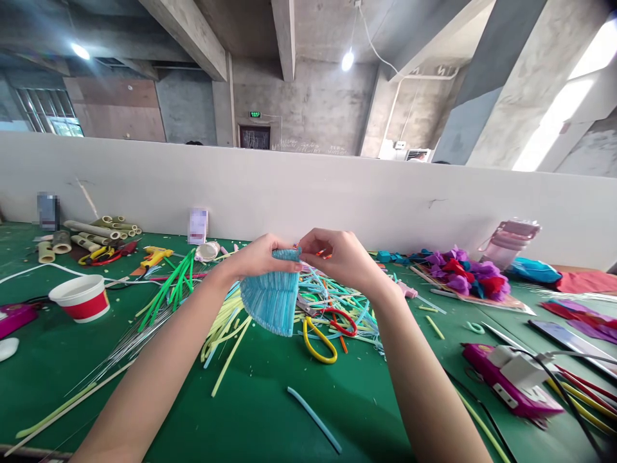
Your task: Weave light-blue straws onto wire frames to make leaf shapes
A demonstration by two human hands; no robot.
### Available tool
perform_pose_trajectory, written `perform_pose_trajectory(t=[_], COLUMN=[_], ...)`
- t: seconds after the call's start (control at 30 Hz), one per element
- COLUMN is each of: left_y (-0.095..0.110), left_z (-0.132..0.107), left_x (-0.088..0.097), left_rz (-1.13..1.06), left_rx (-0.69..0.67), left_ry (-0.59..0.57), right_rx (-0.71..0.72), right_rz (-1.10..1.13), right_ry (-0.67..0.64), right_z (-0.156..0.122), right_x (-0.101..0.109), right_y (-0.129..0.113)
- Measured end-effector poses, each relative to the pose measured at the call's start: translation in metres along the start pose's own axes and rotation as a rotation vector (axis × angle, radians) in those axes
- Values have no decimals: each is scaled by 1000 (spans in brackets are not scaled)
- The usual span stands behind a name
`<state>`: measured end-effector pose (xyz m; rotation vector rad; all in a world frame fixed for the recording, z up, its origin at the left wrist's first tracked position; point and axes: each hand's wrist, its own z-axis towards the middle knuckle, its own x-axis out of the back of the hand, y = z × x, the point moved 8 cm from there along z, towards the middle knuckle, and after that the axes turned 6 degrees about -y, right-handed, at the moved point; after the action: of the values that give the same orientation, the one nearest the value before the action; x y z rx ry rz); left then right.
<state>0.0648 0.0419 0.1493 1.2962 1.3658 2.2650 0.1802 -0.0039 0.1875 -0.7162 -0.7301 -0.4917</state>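
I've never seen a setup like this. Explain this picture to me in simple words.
There is no machine here, just a person's two bare hands. The single picture comes from a camera worn on their head, looking forward and down.

The left hand holds a light-blue, ribbed, fan-shaped piece. The right hand's fingertips meet at its upper corner; whether they grip it is unclear.

On the green tabletop lie scissors with red and yellow handles among loose, thin coloured strips. To the left are a white paper cup with a red band and a yellow glue gun.
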Motion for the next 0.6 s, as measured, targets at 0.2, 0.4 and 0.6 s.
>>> perform_pose_trajectory(t=[0.2,0.4,0.6], left_y=[-2,0,11], left_z=[0,4,-1], left_x=[3,6,17], left_rz=[8,108,563], left_rx=[3,-69,-134], left_ry=[23,60,266], right_rx=[-3,3,-194], right_rz=[46,86,422], right_ry=[20,20,76], right_z=[0,0,3], right_x=[-1,-1,-1], right_y=[3,1,28])
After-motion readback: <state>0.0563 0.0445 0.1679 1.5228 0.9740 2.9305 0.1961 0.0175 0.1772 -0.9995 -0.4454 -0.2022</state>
